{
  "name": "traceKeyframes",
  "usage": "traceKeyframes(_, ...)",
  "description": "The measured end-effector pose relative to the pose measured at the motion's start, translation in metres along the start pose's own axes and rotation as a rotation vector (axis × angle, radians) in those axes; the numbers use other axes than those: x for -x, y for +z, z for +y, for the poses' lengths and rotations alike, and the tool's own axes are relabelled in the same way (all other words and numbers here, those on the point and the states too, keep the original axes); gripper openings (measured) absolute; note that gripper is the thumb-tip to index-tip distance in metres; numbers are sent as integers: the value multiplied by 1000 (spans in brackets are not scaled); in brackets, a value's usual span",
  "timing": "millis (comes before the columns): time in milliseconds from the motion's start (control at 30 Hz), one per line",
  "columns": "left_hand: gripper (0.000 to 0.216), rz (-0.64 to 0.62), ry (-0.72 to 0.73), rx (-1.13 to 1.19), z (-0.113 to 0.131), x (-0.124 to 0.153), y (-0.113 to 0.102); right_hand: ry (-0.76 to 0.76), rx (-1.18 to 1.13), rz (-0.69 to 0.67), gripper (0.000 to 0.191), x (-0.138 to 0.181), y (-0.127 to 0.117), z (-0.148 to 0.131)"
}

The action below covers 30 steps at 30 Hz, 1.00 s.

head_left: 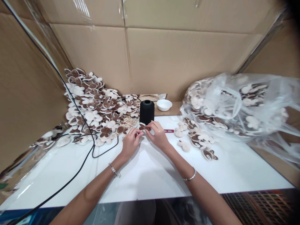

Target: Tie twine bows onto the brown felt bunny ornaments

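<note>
A small brown-and-white bunny-shaped plush piece [142, 127] is between my hands, just in front of a black cylinder [147, 113]. My right hand [157, 134] pinches it at its right side with thumb and fingers. Close by on the left, my left hand [131, 142] has its fingertips pressed together; what they hold is too small to make out. A heap of thin cream bows or cords [129, 122] lies beyond my left hand. To the right of the cylinder, a flat red tool [169, 131] rests partly behind my right hand.
A tall pile of plush pieces [93, 107] leans at the left, crossed by a black cable [81, 168]. At right, several bow-tied pieces [210, 154] lie before a clear plastic bag [231, 103] full of them. A white bowl [164, 105] stands behind; cardboard walls surround the white table [150, 184].
</note>
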State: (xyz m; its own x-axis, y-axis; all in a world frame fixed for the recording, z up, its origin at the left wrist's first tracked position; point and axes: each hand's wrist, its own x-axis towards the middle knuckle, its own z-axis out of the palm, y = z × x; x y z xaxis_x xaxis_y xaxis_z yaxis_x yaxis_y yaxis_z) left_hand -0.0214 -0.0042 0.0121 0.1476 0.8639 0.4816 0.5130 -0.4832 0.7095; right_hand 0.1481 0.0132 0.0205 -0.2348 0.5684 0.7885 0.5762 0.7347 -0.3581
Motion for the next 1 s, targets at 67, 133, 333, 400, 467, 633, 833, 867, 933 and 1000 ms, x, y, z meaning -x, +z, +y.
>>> traceKeyframes(67,20,-26,-96,105,-1,-1,2,-3,17,1,6,0,0,1)
traceKeyframes(133,25,-79,-259,305,-3,-3,4,-18,42,-14,8,1,1,1)
traceKeyframes(333,38,-185,-732,990,-6,-7,7,-109,125,-68,15,0,1,-2)
traceKeyframes(400,38,-207,-782,1100,-5,-8,5,-145,132,-70,16,-1,0,-4)
traceKeyframes(467,37,-230,-812,1153,-3,-8,4,-170,126,-69,16,-2,1,-5)
traceKeyframes(633,35,-207,-815,1195,-4,-7,4,-133,82,-66,14,1,3,-4)
traceKeyframes(833,31,-257,-858,1218,-8,-9,3,-70,27,-48,11,4,6,-1)
traceKeyframes(867,31,-266,-863,1210,-9,-9,3,-52,12,-42,10,5,6,-1)
traceKeyframes(933,30,-256,-863,1165,-10,-8,6,-25,-31,-37,8,5,6,0)
traceKeyframes(1000,28,-157,-802,1052,-13,-7,9,-15,-86,-46,7,5,6,0)
